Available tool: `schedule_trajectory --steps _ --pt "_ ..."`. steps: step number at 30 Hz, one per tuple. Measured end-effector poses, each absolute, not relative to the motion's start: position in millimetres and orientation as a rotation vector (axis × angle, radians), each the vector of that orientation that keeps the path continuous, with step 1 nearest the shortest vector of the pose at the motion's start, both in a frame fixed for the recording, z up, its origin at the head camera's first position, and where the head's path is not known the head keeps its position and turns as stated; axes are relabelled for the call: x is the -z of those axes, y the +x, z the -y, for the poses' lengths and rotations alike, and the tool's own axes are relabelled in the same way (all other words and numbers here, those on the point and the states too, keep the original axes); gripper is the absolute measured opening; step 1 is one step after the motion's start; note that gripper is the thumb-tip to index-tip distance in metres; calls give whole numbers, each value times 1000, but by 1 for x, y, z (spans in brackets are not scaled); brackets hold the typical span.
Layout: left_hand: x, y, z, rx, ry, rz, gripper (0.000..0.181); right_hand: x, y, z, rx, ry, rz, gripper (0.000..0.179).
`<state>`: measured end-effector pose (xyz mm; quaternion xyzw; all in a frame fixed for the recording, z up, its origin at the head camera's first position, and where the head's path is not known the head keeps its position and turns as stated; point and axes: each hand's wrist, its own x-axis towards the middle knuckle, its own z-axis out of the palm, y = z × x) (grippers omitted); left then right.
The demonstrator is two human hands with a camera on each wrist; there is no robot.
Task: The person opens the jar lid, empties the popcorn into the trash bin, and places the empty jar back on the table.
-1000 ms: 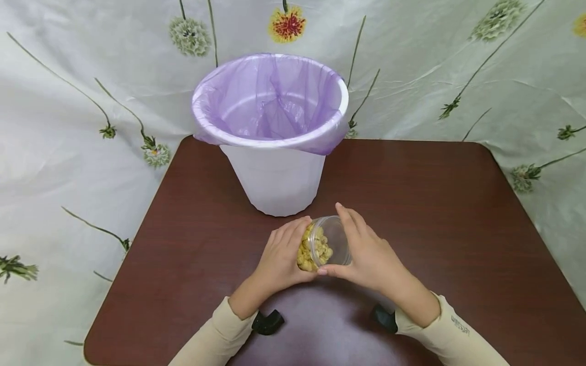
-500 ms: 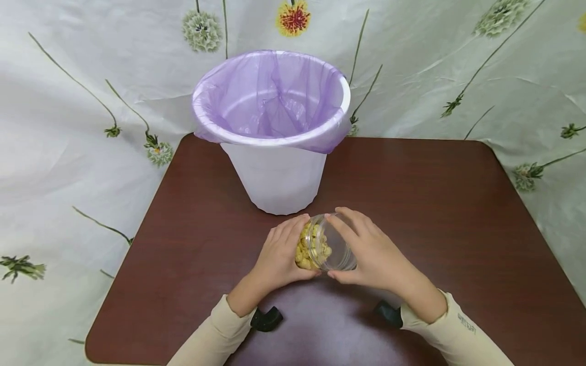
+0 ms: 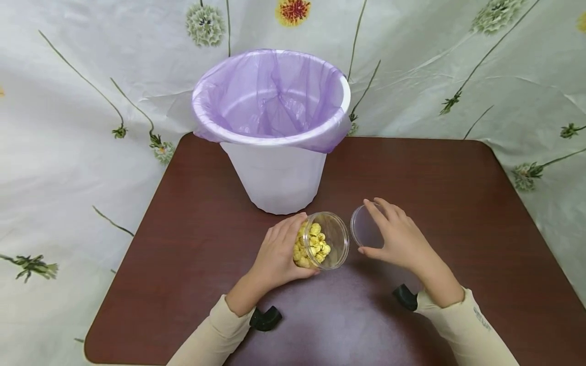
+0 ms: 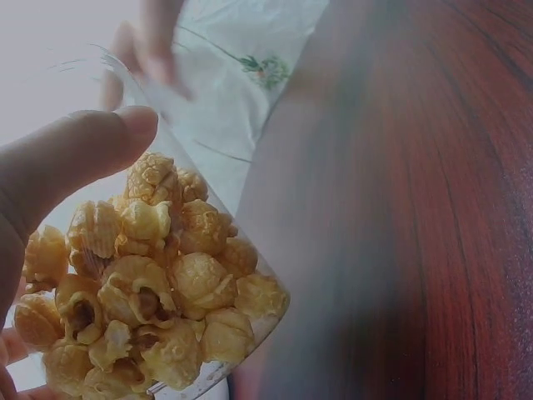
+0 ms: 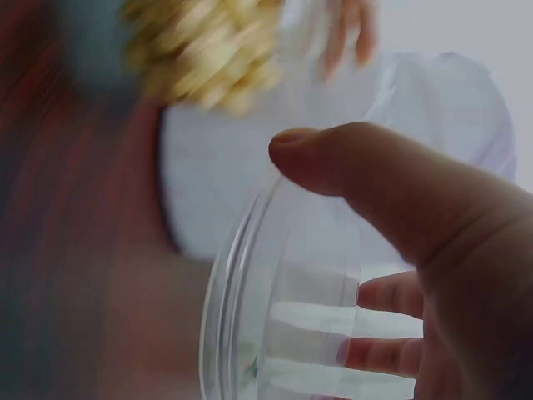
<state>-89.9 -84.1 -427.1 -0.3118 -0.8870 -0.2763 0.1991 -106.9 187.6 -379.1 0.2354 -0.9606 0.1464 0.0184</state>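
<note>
My left hand (image 3: 277, 251) grips a clear plastic jar (image 3: 336, 241) from its left side, thumb and fingers wrapped round it. The jar tilts with its mouth toward the right, and yellow caramel popcorn (image 3: 316, 246) fills its lower part. In the left wrist view the popcorn (image 4: 166, 283) shows large through the clear wall, under the thumb (image 4: 83, 150). Just right of the jar's mouth, my right hand (image 3: 400, 236) holds a round clear lid (image 3: 364, 229) by its edge. The right wrist view shows the lid (image 5: 241, 292) between thumb and fingers, apart from the jar.
A white bin (image 3: 279, 178) lined with a purple bag (image 3: 274, 101) stands on the dark brown table (image 3: 426, 178), behind the jar. A flower-patterned cloth (image 3: 421, 66) hangs behind the table. Black wrist mounts (image 3: 265, 318) sit at both cuffs.
The lid has come off the jar; my right hand has carried it to the right. My left hand has stayed nearly in place with the jar, whose mouth now shows open.
</note>
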Motion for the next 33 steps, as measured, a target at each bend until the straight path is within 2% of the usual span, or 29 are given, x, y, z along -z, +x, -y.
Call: schedule_trajectory --steps 9,17,27,33 --pt "428 -89 84 785 -882 2473 106 424 -130 -214 -429 510 3236 95" --pt "429 -89 85 770 -892 2486 108 442 -132 -222 -507 443 3294 93" --pt "428 -90 81 774 -879 2480 107 443 -137 -227 -544 461 3289 95" --pt "428 -91 79 782 -878 2470 108 414 -150 -224 -615 553 3116 74"
